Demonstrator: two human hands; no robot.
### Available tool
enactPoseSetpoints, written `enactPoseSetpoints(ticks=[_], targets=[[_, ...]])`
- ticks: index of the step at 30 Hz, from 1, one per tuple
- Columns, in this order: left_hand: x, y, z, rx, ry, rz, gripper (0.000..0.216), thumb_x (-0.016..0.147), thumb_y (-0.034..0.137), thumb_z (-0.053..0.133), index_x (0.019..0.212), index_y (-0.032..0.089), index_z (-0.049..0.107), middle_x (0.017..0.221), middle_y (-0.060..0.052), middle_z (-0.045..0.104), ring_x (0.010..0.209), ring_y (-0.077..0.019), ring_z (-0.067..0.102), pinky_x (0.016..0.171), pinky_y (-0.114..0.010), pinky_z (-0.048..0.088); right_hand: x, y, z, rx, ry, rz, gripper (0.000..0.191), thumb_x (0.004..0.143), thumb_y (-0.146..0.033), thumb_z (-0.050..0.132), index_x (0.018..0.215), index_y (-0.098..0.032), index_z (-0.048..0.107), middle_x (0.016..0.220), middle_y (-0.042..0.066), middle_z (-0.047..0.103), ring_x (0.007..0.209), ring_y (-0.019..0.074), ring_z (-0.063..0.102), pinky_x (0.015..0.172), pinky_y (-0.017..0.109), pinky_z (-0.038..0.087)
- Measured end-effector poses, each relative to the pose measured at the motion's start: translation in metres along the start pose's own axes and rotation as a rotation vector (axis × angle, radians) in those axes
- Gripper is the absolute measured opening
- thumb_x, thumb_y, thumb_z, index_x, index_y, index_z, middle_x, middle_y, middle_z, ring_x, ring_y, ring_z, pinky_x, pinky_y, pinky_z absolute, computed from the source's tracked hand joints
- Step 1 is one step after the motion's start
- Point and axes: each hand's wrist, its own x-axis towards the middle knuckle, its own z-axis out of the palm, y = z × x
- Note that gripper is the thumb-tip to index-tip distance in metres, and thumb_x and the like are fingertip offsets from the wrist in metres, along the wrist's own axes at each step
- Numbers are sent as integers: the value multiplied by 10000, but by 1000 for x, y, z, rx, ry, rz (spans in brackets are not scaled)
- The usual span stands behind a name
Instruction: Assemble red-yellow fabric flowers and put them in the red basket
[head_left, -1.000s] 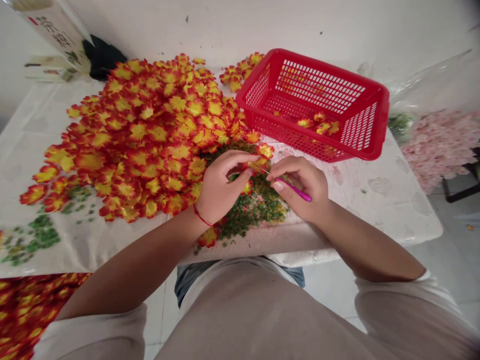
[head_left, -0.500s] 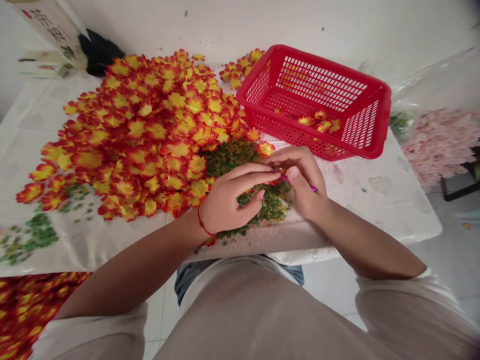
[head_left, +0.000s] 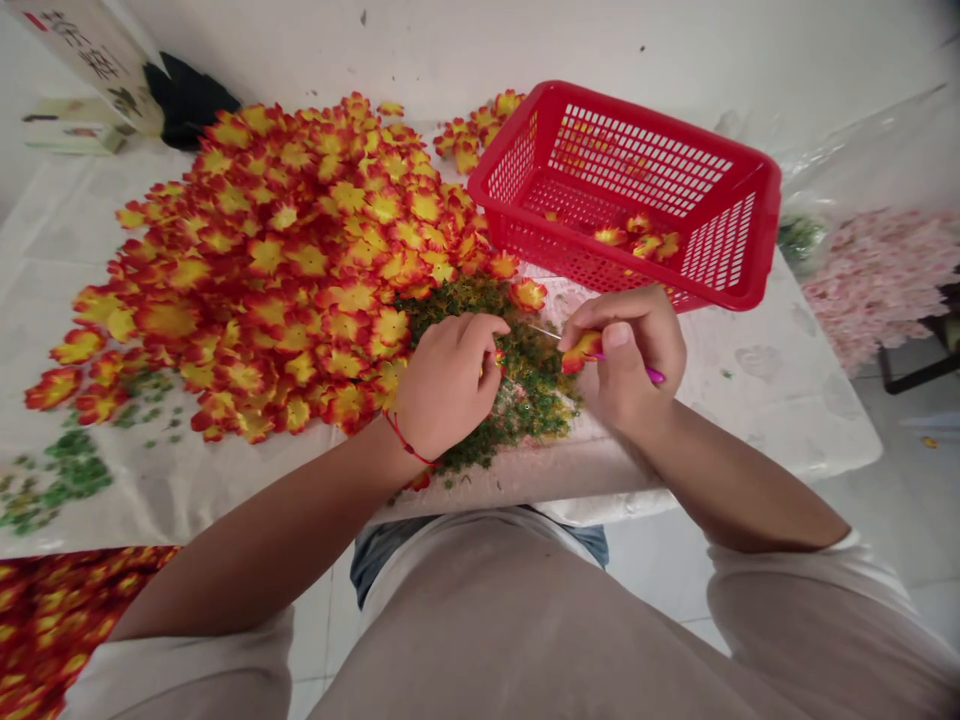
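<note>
My right hand (head_left: pixel 634 350) is closed round a purple-handled needle tool (head_left: pixel 655 376), whose thin metal shaft points left. A red-and-yellow artificial flower (head_left: pixel 579 353) sits at the fingertips of that hand, around the tool. My left hand (head_left: pixel 456 380), a red string at its wrist, has its fingers curled in. A small reddish bit shows at its fingertips, too hidden to name. Both hands hover over a pile of small green plastic pieces (head_left: pixel 525 405). To the left rises a large heap of red-and-yellow flowers (head_left: pixel 300 260).
A red plastic basket (head_left: pixel 622 265) with a few flowers inside stands at the back right. Loose green pieces (head_left: pixel 75 465) lie at the table's left. Pink flowers (head_left: pixel 870 280) are beyond the right edge, and more red flowers (head_left: pixel 67 620) lie below at left.
My hands have come apart: the right moved right with the tool and flower, the left drew back left. My left fingers, stretched out before, are now curled in.
</note>
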Motion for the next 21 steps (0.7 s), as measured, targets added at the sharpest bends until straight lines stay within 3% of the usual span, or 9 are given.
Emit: enactPoseSetpoints(ticks=[4,8,12,21], targets=[[2,-5,0,-256,147,-44,213,1111,104,574,1257,228,668,1218,-76,777,1135,-217,768,1050,-395,637,-3,2,-4,58,-76,-47,205,1134,-566,664,1179,-391,761,901,28,775,708,250,729,671,457,595],[4,-4,2,-459,187,-151,107,1108,176,672,1192,242,683,1170,-40,824,1099,-192,824,1053,-366,681,2,3,-6,115,-220,-132,164,1135,-468,685,1255,-388,763,944,31,806,751,254,759,692,458,627],[4,-3,1,-480,207,-168,53,1093,205,717,1131,241,704,1096,-25,833,1042,-182,839,988,-339,701,6,2,-7,101,-347,-184,157,1135,-395,688,1252,-324,764,984,50,822,847,247,805,745,436,668],[1,0,0,-490,232,-148,63,1069,194,769,1107,243,755,1094,-18,851,1036,-179,846,985,-330,702,6,3,-8,-8,-407,-171,163,1154,-356,648,1277,-294,736,1027,56,823,901,225,810,814,401,663]])
